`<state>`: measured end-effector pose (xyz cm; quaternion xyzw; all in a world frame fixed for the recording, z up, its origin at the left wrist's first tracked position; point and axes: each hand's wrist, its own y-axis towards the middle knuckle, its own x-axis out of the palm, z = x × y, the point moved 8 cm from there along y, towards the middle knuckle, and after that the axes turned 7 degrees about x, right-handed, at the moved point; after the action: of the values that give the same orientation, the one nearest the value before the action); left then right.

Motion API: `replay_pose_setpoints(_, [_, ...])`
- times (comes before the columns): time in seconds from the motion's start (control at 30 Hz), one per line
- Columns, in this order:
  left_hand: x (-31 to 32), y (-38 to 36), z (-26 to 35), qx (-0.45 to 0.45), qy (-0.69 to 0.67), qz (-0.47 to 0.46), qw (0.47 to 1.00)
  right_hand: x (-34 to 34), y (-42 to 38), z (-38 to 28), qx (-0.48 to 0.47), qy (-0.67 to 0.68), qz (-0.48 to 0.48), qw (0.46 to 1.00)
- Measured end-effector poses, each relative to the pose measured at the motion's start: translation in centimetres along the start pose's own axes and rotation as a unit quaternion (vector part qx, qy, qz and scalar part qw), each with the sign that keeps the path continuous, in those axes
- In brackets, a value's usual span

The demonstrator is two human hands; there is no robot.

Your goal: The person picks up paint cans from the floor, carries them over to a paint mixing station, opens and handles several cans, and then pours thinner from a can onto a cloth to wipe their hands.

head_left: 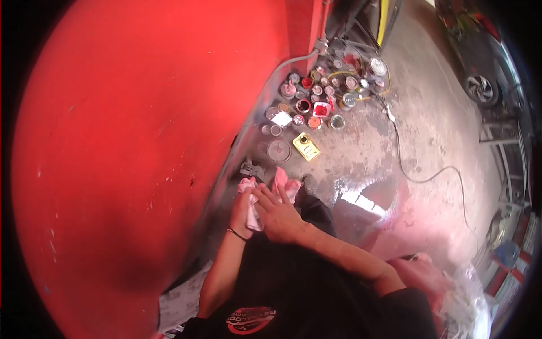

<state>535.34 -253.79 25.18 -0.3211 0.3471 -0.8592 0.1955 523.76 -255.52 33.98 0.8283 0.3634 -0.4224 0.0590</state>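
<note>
My fingers (265,198) of both hands are bunched together at the middle of the view: my left hand (244,210) grips a pale pink rag (248,186), and my right hand (279,213) lies across it with its fingers narrow and pressed on the cloth. The rag is crumpled and stained pink, with one flap (280,179) sticking out toward 12 o'clock past my knuckles. At 9 o'clock the big red panel (141,147) fills the whole side, its curved lower edge running just beside my left forearm, so there is little room that way. At 12 o'clock, well apart from my hands, a cluster of paint cans (324,93) and a yellow tin (305,146) stand on the concrete floor (429,130). From 1 to 3 o'clock the floor lies open, crossed only by a thin cable (420,179), with a car wheel (481,88) far off.
</note>
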Motion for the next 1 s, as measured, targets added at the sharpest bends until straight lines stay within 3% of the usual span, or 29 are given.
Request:
replay_pose_setpoints(0.03, [0.7,0.1,0.2,0.029,0.027,-0.01,0.999,0.8,0.5,0.6,0.023,0.056,-0.007,0.998])
replay_pose_setpoints(0.07, [-0.7,1.6,-0.1,0.036,0.097,-0.02,0.994,1.5,0.9,1.6,0.05,0.208,-0.013,0.977])
replay_pose_setpoints(0.1, [-2.8,3.9,-0.9,0.044,0.166,-0.031,0.985,2.3,1.1,2.6,0.073,0.355,-0.015,0.932])
replay_pose_setpoints(0.17, [-4.3,6.1,-1.2,0.054,0.256,-0.01,0.965,2.9,1.4,4.5,0.144,0.606,-0.006,0.782])
replay_pose_setpoints(0.27, [-3.9,9.2,-3.0,0.016,0.226,-0.024,0.974,7.6,2.7,7.8,0.283,0.61,0.147,0.725])
replay_pose_setpoints(0.3, [-3.0,9.6,-4.2,-0.025,0.153,-0.023,0.988,9.6,2.4,8.0,0.394,0.659,0.105,0.632])
replay_pose_setpoints(0.4, [-0.5,8.3,-4.4,-0.069,0.108,-0.092,0.987,12.0,4.2,10.9,0.399,0.59,0.273,0.646])
replay_pose_setpoints(0.53, [-5.5,8.0,-4.2,-0.2,0.166,-0.072,0.963,16.0,8.0,12.7,0.329,0.736,0.334,0.488])
replay_pose_setpoints(0.57, [-5.4,6.2,-3.1,-0.248,0.199,-0.042,0.947,17.1,8.5,14.2,0.343,0.685,0.386,0.514])
replay_pose_setpoints(0.67, [-3.0,9.9,-4.1,-0.163,0.01,-0.044,0.986,17.4,10.6,15.7,0.352,0.702,0.376,0.492])
replay_pose_setpoints(0.7, [-5.0,13.1,-5.1,-0.111,0.107,-0.067,0.986,16.6,11.2,16.1,0.371,0.661,0.393,0.52])
replay_pose_setpoints(0.73, [-7.0,16.2,-6.0,-0.059,0.206,-0.08,0.973,16.2,11.7,17.0,0.378,0.557,0.374,0.638])
replay_pose_setpoints(0.8, [-7.8,20.8,-6.8,0.055,0.359,0.009,0.932,16.2,12.6,18.7,0.364,0.309,0.305,0.824])
replay_pose_setpoints(0.9, [-10.5,29.8,-9.0,0.074,0.482,0.004,0.873,19.3,12.9,22.7,0.37,0.245,0.278,0.852])
replay_pose_setpoints(1.0, [-11.8,36.8,-12.7,0.099,0.473,-0.016,0.875,23.8,13.8,27.8,0.368,0.218,0.204,0.88])
